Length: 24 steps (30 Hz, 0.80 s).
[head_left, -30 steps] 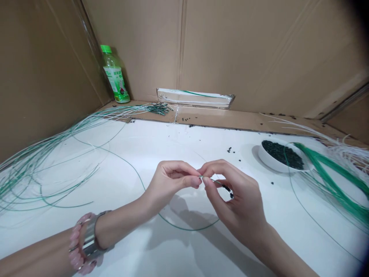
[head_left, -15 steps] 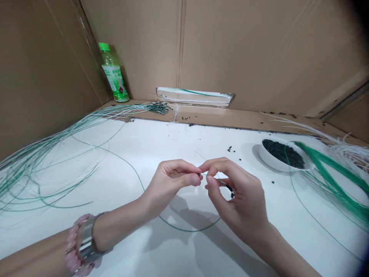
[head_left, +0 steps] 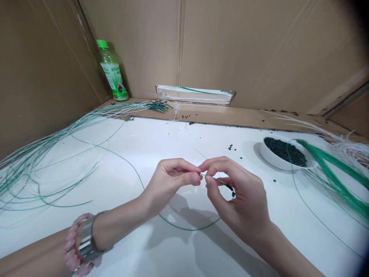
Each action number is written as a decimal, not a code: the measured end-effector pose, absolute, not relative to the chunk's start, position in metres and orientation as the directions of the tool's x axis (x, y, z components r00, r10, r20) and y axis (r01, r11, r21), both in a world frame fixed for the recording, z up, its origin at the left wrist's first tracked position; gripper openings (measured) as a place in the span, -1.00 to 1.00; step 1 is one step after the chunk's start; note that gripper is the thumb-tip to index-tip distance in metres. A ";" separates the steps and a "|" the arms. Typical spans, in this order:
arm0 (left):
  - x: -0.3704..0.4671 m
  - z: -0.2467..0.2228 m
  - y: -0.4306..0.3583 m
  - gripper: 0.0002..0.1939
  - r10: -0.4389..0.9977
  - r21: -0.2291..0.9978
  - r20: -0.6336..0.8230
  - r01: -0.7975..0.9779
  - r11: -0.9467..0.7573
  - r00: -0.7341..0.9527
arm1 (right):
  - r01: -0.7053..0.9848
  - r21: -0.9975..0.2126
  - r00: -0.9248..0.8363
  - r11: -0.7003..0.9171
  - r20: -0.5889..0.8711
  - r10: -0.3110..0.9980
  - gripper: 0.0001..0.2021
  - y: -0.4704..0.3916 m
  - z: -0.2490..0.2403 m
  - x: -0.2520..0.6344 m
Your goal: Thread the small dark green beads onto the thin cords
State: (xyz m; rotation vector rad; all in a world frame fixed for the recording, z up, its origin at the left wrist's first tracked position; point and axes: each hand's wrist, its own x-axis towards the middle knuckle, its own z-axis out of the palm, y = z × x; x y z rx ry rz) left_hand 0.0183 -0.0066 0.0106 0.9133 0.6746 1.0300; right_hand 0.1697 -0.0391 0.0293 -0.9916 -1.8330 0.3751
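Over the middle of the white table, my left hand (head_left: 175,179) pinches the end of a green cord between thumb and forefinger. Fingertips of my right hand (head_left: 236,196) nearly meet those of the left, its fingers curled round the same green cord (head_left: 188,229), which loops below both hands and runs off to the left. Several dark beads (head_left: 230,188) sit on the cord within the right palm. Whatever lies between the left fingertips is too small to make out. To the right stands a white bowl (head_left: 266,156) filled with dark green beads (head_left: 285,151).
A green bottle (head_left: 113,79) stands in the back left corner by the cardboard wall (head_left: 138,46). Green and white strands (head_left: 43,150) spread at the left. A green bundle (head_left: 334,169) and white strands (head_left: 348,148) lie at the right. Loose beads (head_left: 231,147) dot the table.
A short piece of green cord now shows more clearly between the fingertips of both hands. The dark bead at my left fingertips is less visible. Otherwise the hands have barely moved.
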 end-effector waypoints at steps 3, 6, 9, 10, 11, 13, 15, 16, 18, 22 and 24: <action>0.018 0.011 -0.006 -0.87 0.927 0.882 -0.057 -0.417 0.221 0.371 | 0.458 -0.637 -0.194 0.620 0.609 0.769 -0.87 -0.039 0.030 0.170; 0.018 0.011 -0.007 -0.88 0.926 0.882 -0.047 -0.420 0.214 0.375 | 0.449 -0.639 -0.198 0.624 0.610 0.767 -0.87 -0.039 0.030 0.170; 0.018 0.009 -0.007 -0.89 0.922 0.883 -0.037 -0.420 0.210 0.385 | 0.454 -0.639 -0.199 0.620 0.606 0.770 -0.87 -0.039 0.029 0.171; 0.018 0.008 -0.006 -0.89 0.922 0.884 -0.033 -0.419 0.208 0.387 | 0.457 -0.638 -0.202 0.620 0.605 0.771 -0.87 -0.039 0.028 0.171; 0.018 0.008 -0.006 -0.90 0.922 0.885 -0.028 -0.420 0.203 0.387 | 0.458 -0.636 -0.206 0.621 0.604 0.770 -0.87 -0.039 0.028 0.171; 0.018 0.007 -0.005 -0.91 0.922 0.885 -0.011 -0.425 0.188 0.386 | 0.463 -0.628 -0.214 0.626 0.606 0.766 -0.87 -0.039 0.027 0.172; 0.018 0.007 -0.004 -0.93 0.925 0.892 0.022 -0.425 0.154 0.380 | 0.469 -0.619 -0.222 0.631 0.608 0.762 -0.87 -0.038 0.027 0.173; 0.018 0.007 -0.004 -0.93 0.927 0.899 0.046 -0.419 0.124 0.373 | 0.471 -0.615 -0.226 0.632 0.608 0.761 -0.87 -0.039 0.027 0.173; 0.018 0.009 -0.005 -0.92 0.931 0.916 0.101 -0.398 0.050 0.350 | 0.477 -0.609 -0.233 0.634 0.608 0.759 -0.87 -0.039 0.028 0.173; 0.017 0.014 -0.009 -0.85 0.938 0.937 0.197 -0.336 -0.095 0.285 | 0.478 -0.606 -0.237 0.636 0.608 0.758 -0.87 -0.039 0.028 0.172; 0.017 0.014 -0.010 -0.83 0.940 0.942 0.227 -0.301 -0.145 0.255 | 0.476 -0.606 -0.235 0.637 0.611 0.756 -0.87 -0.039 0.026 0.172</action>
